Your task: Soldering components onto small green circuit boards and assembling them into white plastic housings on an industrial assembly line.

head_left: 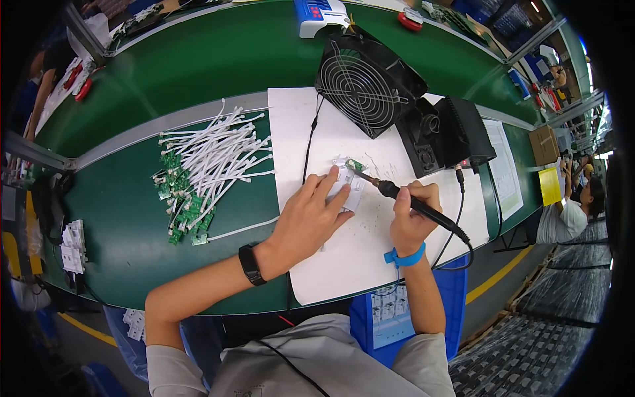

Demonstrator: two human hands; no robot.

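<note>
My right hand (411,225) grips a black soldering iron (428,210) like a pen. Its tip points at a small green circuit board (355,165), and I cannot tell whether they touch. That board sits at the far end of a white plastic part (354,196) on a sheet of white paper (324,271). With thumb and fingers along its left side, my left hand (301,221) holds the white part against the paper. To the left lies a pile of white cables (225,145) with green circuit boards (192,212) at their ends.
A black fan (360,83) with a wire guard stands beyond my hands, beside a black box-shaped unit (463,132). White plastic pieces (74,246) lie at the left table edge. A blue bin (456,298) sits below the near edge. A person (569,215) is at far right.
</note>
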